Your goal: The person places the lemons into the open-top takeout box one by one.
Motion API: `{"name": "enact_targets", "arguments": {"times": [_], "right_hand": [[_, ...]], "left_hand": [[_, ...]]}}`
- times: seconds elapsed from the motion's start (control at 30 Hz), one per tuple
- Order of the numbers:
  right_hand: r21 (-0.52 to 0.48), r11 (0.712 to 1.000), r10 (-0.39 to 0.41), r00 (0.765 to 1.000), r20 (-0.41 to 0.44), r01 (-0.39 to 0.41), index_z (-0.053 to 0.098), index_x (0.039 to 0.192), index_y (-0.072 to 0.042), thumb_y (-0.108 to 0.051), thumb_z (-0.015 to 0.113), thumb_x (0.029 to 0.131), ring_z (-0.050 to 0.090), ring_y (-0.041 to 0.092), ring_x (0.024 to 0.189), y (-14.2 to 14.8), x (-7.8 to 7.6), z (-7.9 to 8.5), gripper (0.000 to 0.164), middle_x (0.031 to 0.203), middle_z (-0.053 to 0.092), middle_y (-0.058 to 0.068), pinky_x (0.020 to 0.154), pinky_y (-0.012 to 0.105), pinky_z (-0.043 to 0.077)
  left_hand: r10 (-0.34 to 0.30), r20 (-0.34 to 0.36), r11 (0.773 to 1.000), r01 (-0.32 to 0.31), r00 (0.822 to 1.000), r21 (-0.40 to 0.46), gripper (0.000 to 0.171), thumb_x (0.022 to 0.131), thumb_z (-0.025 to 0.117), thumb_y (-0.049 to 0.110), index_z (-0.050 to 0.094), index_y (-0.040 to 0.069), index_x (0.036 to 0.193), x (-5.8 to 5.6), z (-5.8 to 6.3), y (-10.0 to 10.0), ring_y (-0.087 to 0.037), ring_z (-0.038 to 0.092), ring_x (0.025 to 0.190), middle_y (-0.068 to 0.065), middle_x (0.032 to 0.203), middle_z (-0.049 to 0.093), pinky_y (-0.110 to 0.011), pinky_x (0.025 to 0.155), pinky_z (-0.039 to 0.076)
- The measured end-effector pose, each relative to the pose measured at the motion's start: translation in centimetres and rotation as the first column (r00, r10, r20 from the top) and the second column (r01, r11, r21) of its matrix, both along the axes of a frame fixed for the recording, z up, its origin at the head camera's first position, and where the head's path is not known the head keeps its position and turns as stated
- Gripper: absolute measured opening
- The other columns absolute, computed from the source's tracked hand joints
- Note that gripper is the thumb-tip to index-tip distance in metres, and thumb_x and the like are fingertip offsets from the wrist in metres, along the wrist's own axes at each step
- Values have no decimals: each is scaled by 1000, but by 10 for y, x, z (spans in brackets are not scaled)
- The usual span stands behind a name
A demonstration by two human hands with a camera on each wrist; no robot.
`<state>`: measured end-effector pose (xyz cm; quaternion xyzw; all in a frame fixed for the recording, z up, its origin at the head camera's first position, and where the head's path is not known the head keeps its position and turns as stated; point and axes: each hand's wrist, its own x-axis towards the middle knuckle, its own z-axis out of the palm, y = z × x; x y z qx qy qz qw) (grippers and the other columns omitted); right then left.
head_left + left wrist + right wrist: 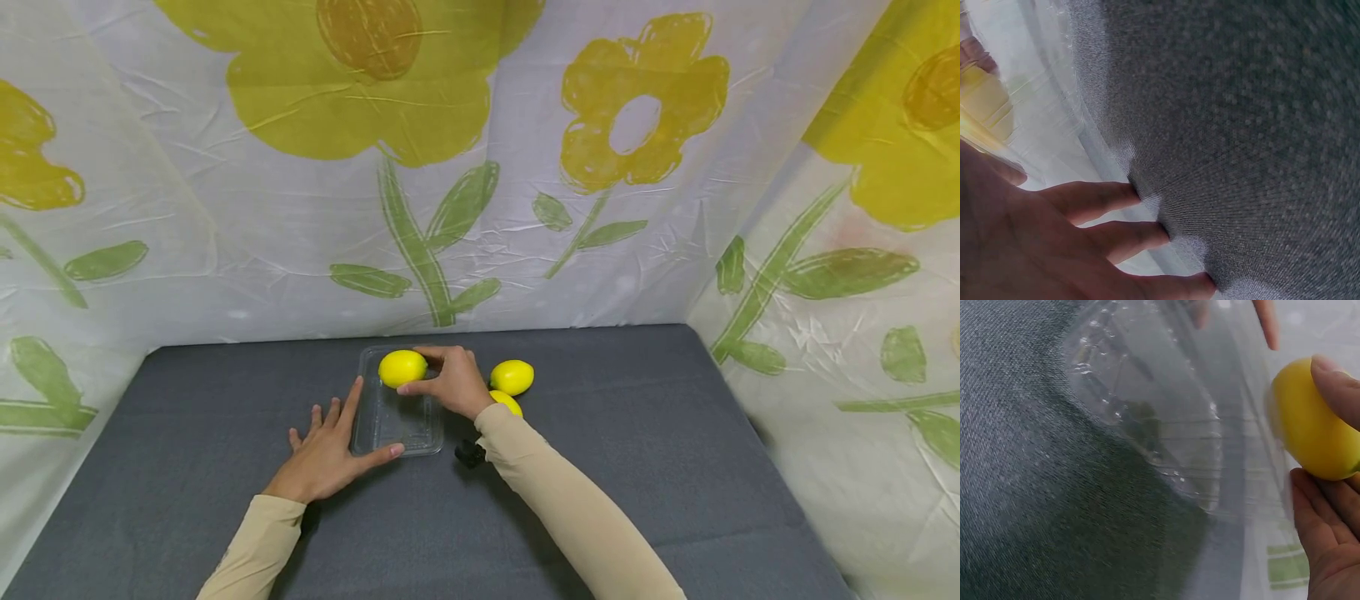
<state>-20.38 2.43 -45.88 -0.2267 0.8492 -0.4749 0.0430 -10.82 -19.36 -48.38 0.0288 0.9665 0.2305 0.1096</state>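
In the head view a clear plastic tray (401, 425) lies on the grey cloth in front of me. My right hand (456, 382) pinches a lemon (401, 368) between thumb and fingers over the tray's far end. The right wrist view shows the same lemon (1313, 422) close to the tray's clear wall (1235, 425). My left hand (324, 454) spreads its fingers at the tray's left side, index fingertip at the left rim and thumb at the near edge. In the left wrist view, several left fingertips (1194, 287) press on the cloth.
Two more lemons sit right of the tray: one farther back (512, 377), the other (506, 402) partly hidden by my right wrist. A small black object (470, 453) shows beside the right sleeve. A flower-printed curtain (270, 217) stands behind the grey-covered table (600, 467).
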Motion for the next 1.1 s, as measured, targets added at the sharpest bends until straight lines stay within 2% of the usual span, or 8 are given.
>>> {"name": "enact_targets", "arguments": {"times": [0.2,0.47,0.67,0.93,1.1], "right_hand": [[-4,1000,10,1000,14,-10,63,138,-6,-30,90,79,69,19,110,-6,-1,-2,70,130,69,6,93,34,56],[27,1000,3,1000,7,-4,63,139,-5,-34,89,79,69,18,111,-14,-1,-4,72,132,68,6,92,28,55],[63,998,4,1000,-2,-4,62,140,-5,-35,88,79,67,18,115,-18,1,-9,72,133,67,5,96,30,53],[68,997,-25,999,23,24,61,141,-8,-35,88,79,65,21,117,-20,2,-10,73,134,66,4,102,37,50],[50,999,-23,1000,16,22,62,141,-7,-34,88,80,66,20,117,-21,3,-10,72,135,66,5,102,36,50]], "left_hand": [[0,-5,1000,0,1000,2,124,81,54,86,-11,22,164,-1,0,-1,-71,8,139,-44,155,16,-90,95,4],[0,4,1000,0,1000,11,123,81,54,85,-12,22,163,0,2,-2,-70,6,139,-44,156,14,-90,95,4],[0,10,1000,0,1000,18,122,82,54,85,-12,23,163,1,2,1,-70,6,139,-44,156,14,-90,95,3],[4,32,1000,-4,999,22,123,81,53,87,-14,25,163,1,1,0,-69,4,140,-43,157,12,-90,95,2],[7,27,1000,-8,1000,30,121,82,54,85,-13,25,163,2,0,-1,-69,3,140,-43,157,12,-90,95,2]]}}
